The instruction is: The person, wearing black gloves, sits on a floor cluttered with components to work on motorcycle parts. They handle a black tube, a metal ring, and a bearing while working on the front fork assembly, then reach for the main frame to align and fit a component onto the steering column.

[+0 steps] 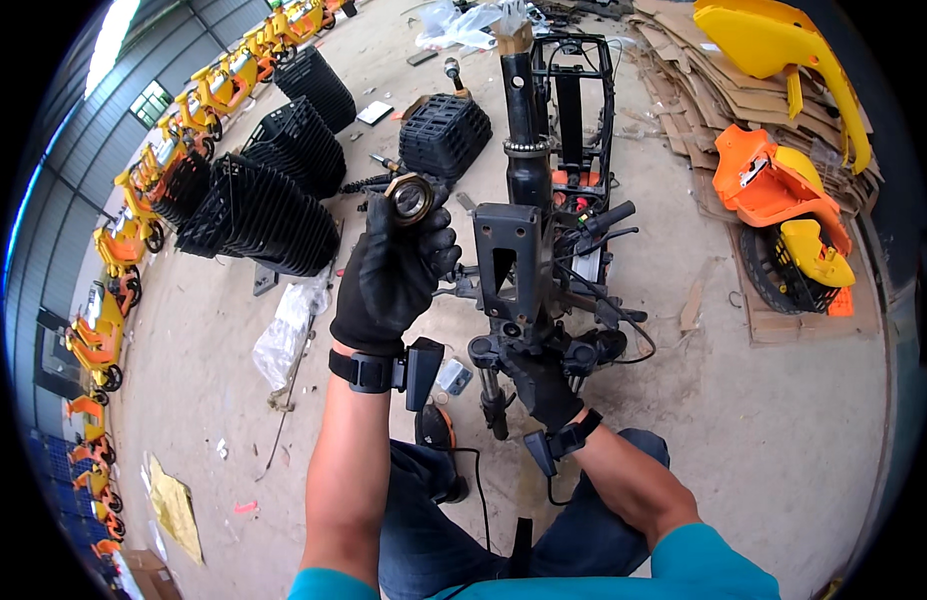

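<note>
**Ring lifted to eye level, frame steadied below**

The black metal scooter frame (pixel 544 250) stands upright, braced low by the gloved right hand (pixel 546 388), fingers clenched on it. The gloved left hand (pixel 394 270) pinches a brass-coloured round bearing ring (pixel 411 197) up for inspection.

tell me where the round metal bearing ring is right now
In the head view, the round metal bearing ring sits at the left hand's raised fingertips, just left of the black steering column.

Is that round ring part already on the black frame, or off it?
Off. The left hand holds the ring up in the air, apart from the black frame.
</note>
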The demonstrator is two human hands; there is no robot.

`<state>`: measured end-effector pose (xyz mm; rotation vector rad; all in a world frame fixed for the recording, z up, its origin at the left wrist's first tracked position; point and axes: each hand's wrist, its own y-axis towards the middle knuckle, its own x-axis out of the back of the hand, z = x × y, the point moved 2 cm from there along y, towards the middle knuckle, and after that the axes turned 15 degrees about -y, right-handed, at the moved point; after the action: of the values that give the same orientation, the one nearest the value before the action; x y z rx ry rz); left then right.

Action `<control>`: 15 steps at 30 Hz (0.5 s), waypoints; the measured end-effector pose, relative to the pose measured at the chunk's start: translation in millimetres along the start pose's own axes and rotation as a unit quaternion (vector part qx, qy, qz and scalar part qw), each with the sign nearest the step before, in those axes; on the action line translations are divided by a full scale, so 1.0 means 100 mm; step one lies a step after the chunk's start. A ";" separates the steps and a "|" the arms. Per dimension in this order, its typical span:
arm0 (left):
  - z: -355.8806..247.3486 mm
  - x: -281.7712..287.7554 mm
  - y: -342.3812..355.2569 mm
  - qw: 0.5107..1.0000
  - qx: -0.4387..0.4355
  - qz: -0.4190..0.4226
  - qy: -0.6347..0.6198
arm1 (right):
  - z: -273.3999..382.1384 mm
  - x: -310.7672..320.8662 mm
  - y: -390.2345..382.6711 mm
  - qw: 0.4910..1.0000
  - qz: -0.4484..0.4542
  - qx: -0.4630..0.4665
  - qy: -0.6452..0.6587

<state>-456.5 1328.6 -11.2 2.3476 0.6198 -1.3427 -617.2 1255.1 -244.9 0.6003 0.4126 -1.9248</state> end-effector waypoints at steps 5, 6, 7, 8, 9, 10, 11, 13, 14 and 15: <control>0.00 -0.04 -0.01 0.999 0.008 0.026 -0.021 | 0.03 -0.01 -0.02 1.000 -0.003 -0.016 -0.018; 0.01 -0.05 0.01 0.999 0.008 0.026 -0.020 | 0.01 0.02 -0.01 1.000 -0.006 -0.014 -0.023; 0.02 -0.06 0.02 0.999 0.008 0.027 -0.019 | -0.02 0.06 -0.01 1.000 -0.009 -0.012 -0.028; 0.02 -0.05 0.01 1.000 0.007 0.024 -0.016 | 0.02 0.01 -0.02 1.000 -0.019 -0.014 -0.019; 0.01 -0.04 0.00 1.000 0.003 0.010 -0.010 | 0.06 -0.04 -0.03 0.999 -0.029 -0.017 -0.009; 0.00 -0.03 -0.01 1.000 0.000 -0.004 -0.003 | 0.09 -0.09 -0.03 0.999 -0.040 -0.019 0.000; -0.01 -0.06 0.01 1.000 0.000 -0.012 0.003 | 0.08 -0.11 -0.02 0.999 -0.046 -0.020 -0.008; -0.08 -0.06 0.04 0.998 -0.007 -0.021 0.060 | 0.03 -0.10 0.02 0.998 -0.057 -0.021 -0.023; -0.07 -0.26 0.13 0.996 -0.021 0.008 0.088 | -0.05 0.03 0.05 1.000 -0.018 -0.006 -0.007; -0.17 -0.33 0.22 0.993 -0.008 0.008 0.122 | -0.04 0.03 0.04 1.000 -0.016 0.008 -0.003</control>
<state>-447.4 1312.3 27.6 2.5192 0.6767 -1.0490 -614.1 1253.3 -249.6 0.6025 0.4045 -1.9610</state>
